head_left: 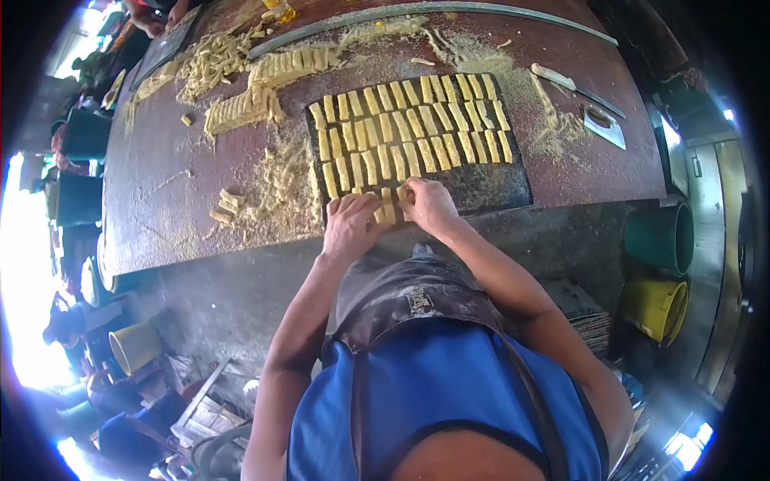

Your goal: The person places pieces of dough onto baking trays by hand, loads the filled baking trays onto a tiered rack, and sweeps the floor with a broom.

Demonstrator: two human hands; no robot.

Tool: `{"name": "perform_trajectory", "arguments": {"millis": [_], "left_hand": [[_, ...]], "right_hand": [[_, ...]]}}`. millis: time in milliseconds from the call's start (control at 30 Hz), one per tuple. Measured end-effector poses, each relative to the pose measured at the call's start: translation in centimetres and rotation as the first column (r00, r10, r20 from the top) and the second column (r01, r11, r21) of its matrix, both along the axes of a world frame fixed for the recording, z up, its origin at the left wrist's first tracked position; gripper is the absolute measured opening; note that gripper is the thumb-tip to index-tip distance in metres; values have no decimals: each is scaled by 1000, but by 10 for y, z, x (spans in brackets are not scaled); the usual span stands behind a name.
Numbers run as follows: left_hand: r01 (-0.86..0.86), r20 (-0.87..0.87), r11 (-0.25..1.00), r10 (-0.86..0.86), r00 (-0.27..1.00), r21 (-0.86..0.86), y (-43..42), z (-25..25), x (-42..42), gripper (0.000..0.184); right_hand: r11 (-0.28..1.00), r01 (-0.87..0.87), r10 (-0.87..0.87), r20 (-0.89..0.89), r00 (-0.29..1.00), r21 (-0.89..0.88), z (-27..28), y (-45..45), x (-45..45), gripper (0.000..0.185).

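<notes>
A dark baking tray (489,191) lies near the table's front edge with rows of pale dough strips (411,123) on it. At the tray's front left, my left hand (350,224) has its fingers closed over the near row, and what they hold is hidden. Close to its right, my right hand (430,204) pinches a dough strip at the near row. Between the two hands a strip (388,206) lies on the tray. The near row's right part is bare tray.
Stacked dough strips (241,111), a loose pile (215,64) and crumbs (281,188) lie left. A long metal bar (425,10) crosses the back. A scraper (603,127) and knife (553,78) lie right. Another person's hand (152,26) is at the far left. Buckets (659,309) stand beside the table.
</notes>
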State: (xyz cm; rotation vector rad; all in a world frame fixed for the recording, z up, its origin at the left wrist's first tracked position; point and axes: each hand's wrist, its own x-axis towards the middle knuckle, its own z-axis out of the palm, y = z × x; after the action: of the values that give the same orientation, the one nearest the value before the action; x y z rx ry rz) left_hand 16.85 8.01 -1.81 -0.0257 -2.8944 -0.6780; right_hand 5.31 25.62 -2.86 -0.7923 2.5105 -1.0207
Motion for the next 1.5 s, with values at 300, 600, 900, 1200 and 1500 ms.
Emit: {"name": "perform_trajectory", "arguments": {"millis": [300, 600, 900, 1200, 1500], "left_hand": [[-149, -114, 974, 170, 979, 173, -55, 8, 7, 47], [-895, 1, 445, 895, 446, 34, -304, -13, 92, 45], [-838, 264, 507, 796, 545, 200, -332, -17, 107, 32], [-571, 295, 267, 646, 703, 776, -351, -20, 114, 28], [-477, 259, 289, 558, 789, 830, -219, 31, 34, 36]], "right_hand": [[999, 38, -41, -114, 993, -27, 49, -17, -16, 18], [942, -336, 336, -87, 938, 13, 50, -208, -8, 25], [817, -420, 494, -106, 863, 395, 14, -415, 76, 31], [850, -498, 389, 434, 812, 170, 6, -399, 21, 31], [889, 137, 311, 796, 519, -437, 26, -180, -60, 37]]}}
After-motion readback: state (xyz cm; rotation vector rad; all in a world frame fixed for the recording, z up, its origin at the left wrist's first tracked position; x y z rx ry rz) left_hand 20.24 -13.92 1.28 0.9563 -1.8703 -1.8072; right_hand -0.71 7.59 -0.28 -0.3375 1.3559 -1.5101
